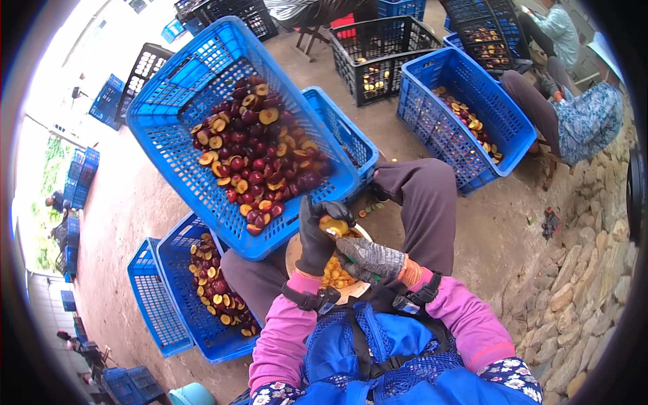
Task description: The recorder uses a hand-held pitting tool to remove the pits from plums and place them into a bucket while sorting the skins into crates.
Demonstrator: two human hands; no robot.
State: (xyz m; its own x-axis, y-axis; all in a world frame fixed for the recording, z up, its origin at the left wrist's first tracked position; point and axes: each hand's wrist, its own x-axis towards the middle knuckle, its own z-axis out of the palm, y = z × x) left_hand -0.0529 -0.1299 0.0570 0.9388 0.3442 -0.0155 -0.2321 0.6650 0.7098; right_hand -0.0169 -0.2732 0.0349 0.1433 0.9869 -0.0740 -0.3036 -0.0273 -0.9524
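My left hand (317, 236), in a black glove, is closed around a halved plum (333, 225) with its yellow flesh showing. Right beside it, my right hand (370, 256), in a grey knit glove, grips a small tool whose green handle (375, 278) partly shows; its working end is mostly hidden by the fingers. Under both hands, between my knees, a pale round tub (356, 290) holds yellow fruit pieces (335, 275). Just beyond my left hand, a large blue crate (260, 248) leans toward me, loaded with dark red plums (256, 162), many cut open.
Another blue crate (185, 307) of cut plums stands by my left leg. Ahead right are a blue crate (432, 121) with plum halves and a black crate (351, 71). A seated person (587, 121) is at the right, near a stone-covered strip (563, 290).
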